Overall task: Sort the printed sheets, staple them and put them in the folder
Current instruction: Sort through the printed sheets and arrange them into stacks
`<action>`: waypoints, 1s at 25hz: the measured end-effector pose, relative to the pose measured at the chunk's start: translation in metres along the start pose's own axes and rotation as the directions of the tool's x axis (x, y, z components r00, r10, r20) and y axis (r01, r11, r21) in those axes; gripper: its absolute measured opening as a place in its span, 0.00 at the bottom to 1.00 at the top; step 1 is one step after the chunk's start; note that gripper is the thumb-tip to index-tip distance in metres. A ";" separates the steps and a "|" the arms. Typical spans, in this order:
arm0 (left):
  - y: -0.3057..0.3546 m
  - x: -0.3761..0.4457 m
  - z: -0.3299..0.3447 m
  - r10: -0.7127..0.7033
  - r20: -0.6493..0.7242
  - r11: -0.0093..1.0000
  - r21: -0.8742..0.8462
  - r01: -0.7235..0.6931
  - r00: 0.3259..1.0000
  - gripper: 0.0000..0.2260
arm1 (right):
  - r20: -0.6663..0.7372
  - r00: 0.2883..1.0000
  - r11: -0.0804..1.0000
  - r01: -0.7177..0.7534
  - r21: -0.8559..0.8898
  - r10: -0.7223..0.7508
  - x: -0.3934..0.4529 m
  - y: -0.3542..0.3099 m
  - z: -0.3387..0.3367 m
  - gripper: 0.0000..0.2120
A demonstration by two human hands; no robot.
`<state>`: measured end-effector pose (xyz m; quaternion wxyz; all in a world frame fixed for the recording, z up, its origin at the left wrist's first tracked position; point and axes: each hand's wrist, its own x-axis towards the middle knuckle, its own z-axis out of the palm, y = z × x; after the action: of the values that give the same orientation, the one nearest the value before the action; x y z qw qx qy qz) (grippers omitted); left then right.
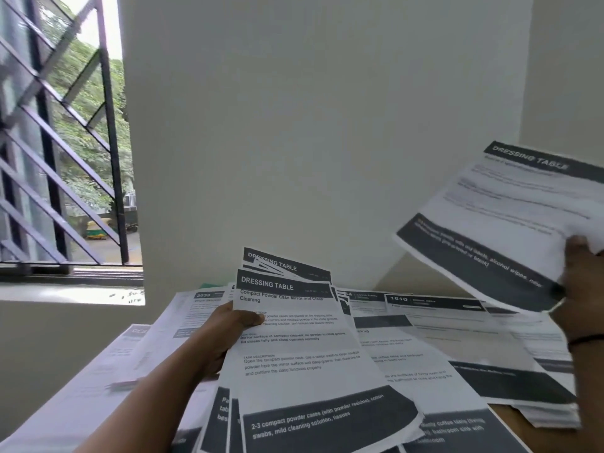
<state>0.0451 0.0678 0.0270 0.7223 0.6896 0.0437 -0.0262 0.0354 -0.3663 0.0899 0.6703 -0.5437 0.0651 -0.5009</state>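
My left hand [228,331] grips a fanned stack of printed sheets [304,351] headed "DRESSING TABLE", thumb pressed on the top page, held up over the table. My right hand [580,289] holds a single "DRESSING TABLE" sheet [500,223] raised at the right, tilted, its dark footer band toward me. Many more loose printed sheets [434,325] lie spread over the table beneath both hands. A small green corner, possibly the folder [209,286], peeks out behind the sheets at the back. No stapler is visible.
A white wall stands right behind the table. At the left is a window with a dark metal grille [65,142] and a sill [72,292]. Bare brown tabletop [523,429] shows at the lower right. A dark band circles my right wrist.
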 end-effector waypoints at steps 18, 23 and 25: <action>-0.006 -0.002 0.002 0.013 0.097 1.000 0.000 -0.013 0.995 0.14 | 0.619 0.496 0.686 0.062 -0.725 0.609 -0.162 0.067 0.106 0.19; 0.007 -0.010 0.001 0.177 0.075 0.969 -0.185 -0.161 0.981 0.16 | 0.657 0.541 0.819 -0.113 -0.562 0.525 -0.148 0.042 0.099 0.41; 0.021 -0.021 0.006 0.279 0.079 0.935 -0.251 -0.252 0.957 0.17 | 0.787 0.394 0.873 -0.322 -0.366 0.475 -0.141 0.023 0.094 0.34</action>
<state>0.0267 0.0625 0.0501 0.7980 0.5949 -0.0880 0.0382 0.0398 -0.2014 0.0449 0.6677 -0.7362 -0.1087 0.0187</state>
